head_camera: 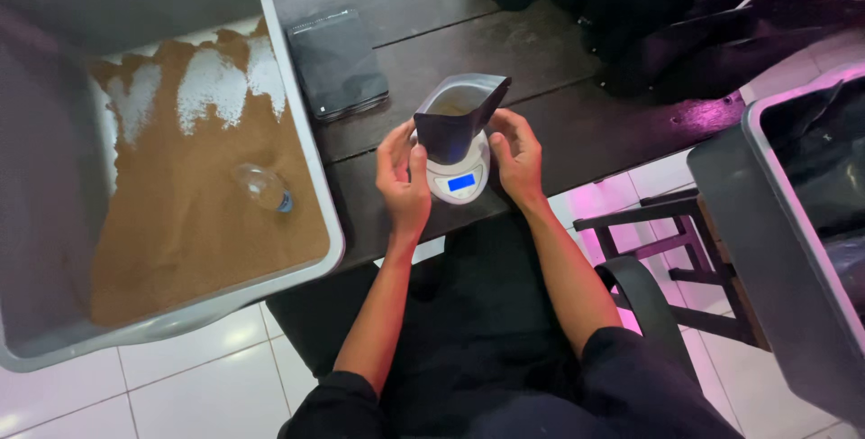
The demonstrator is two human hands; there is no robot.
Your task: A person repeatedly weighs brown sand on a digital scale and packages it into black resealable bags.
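Note:
A dark stand-up pouch with an open top stands on a small white digital scale with a lit blue display, at the near edge of a dark wooden table. Brown powder shows inside the pouch. My left hand cups the pouch's left side, thumb against its front. On the other side my right hand rests against the pouch and the scale, fingers curved. Both hands steady the pouch.
A large grey tub at left holds brown powder with white patches and a clear plastic bottle lying in it. A stack of dark flat pouches lies behind the scale. Another grey bin stands at right, with a dark chair below.

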